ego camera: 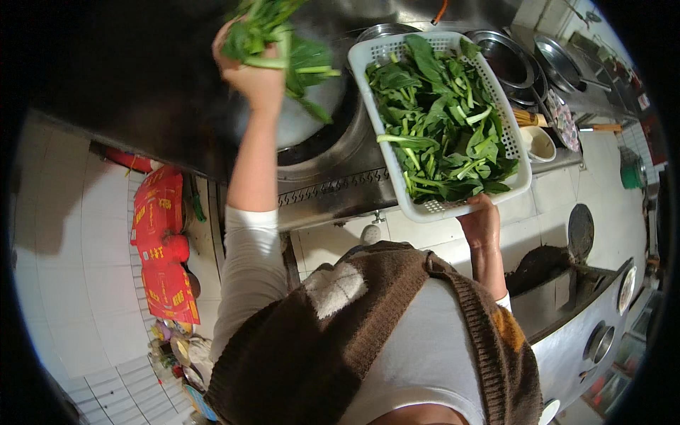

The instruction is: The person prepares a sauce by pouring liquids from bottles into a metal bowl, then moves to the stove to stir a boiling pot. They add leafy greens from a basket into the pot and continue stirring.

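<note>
My left hand (257, 82) is closed around a bunch of leafy greens (313, 61) with pale stems. It is raised over a large wok (295, 133) set in the steel stove. Whitish steam hides most of what is inside the wok. With my right hand (482, 223) I grip the near rim of a white perforated plastic basket (370, 103). Inside the basket lies a heap of cut leafy greens (441, 127); one stem hangs over its left rim. The basket is held just right of the wok, over the stove's front edge.
Right of the basket stand metal pans (502, 58), a white bowl (541, 146) and a plate of sliced food (564, 119). Red cartons (159, 212) lie at the left. Behind me at the right is a steel counter (568, 361) with a metal bowl (602, 342).
</note>
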The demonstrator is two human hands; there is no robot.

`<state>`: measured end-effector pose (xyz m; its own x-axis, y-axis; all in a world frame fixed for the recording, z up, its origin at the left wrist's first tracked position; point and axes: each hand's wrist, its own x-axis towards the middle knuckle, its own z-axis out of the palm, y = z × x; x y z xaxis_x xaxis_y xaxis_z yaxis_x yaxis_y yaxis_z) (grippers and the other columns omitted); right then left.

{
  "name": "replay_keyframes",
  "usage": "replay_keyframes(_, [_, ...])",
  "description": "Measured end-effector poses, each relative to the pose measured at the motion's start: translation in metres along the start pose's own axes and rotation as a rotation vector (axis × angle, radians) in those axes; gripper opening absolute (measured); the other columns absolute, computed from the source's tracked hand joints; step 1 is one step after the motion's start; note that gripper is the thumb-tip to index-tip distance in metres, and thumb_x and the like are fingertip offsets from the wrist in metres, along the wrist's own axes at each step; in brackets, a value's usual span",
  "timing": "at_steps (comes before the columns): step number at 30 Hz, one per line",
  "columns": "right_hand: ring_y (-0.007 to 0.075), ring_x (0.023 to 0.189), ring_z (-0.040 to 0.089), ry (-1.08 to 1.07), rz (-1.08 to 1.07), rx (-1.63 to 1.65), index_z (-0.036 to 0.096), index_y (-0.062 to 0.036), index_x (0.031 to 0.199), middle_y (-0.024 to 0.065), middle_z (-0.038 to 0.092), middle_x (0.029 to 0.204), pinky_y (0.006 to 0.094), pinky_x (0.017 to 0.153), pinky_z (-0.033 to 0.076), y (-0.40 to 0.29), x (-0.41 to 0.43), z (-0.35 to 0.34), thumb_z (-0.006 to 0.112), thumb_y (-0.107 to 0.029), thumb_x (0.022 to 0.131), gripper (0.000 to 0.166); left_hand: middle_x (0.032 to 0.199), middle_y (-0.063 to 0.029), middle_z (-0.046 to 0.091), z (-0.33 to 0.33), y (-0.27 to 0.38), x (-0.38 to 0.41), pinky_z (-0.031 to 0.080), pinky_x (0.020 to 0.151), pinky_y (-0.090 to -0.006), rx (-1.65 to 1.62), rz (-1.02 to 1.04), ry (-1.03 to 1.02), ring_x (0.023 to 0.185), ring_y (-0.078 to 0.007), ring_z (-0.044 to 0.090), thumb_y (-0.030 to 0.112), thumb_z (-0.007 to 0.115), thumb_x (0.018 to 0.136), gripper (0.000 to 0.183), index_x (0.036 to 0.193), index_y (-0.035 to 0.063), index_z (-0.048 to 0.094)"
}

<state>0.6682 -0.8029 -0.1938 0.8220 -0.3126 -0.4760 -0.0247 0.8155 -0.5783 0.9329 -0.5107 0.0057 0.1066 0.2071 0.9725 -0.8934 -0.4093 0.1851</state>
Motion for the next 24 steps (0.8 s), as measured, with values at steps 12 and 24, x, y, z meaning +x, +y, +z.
replay_keyframes(12, [0.0221, 0.062, 0.050, 0.230, -0.192, -0.066, 0.044, -0.0014, 0.078, 0.0089, 0.045, 0.074, 0.0466, 0.065, 0.055, 0.011, -0.015, 0.028, 0.052, -0.001, 0.077, 0.008, 0.106, -0.0143, 0.062, -0.065, -0.235, -0.053, 0.038, 0.091, -0.0447, 0.648, -0.379, -0.454, 0.102, -0.0350, 0.055, 0.043, 0.074, 0.072, 0.049, 0.104, 0.0069, 0.064])
replay_keyframes(24, [0.0264, 0.099, 0.055, 0.252, -0.245, -0.087, 0.047, -0.0016, 0.108, 0.0111, 0.053, 0.109, 0.0513, 0.085, 0.049, 0.027, -0.012, 0.023, 0.049, -0.007, 0.081, 0.028, 0.136, -0.0162, 0.041, -0.062, -0.299, -0.019, 0.028, 0.100, -0.0557, 1.003, -0.345, -0.678, 0.123, -0.0383, 0.036, 0.059, 0.076, 0.061, 0.090, 0.134, 0.0174, 0.043])
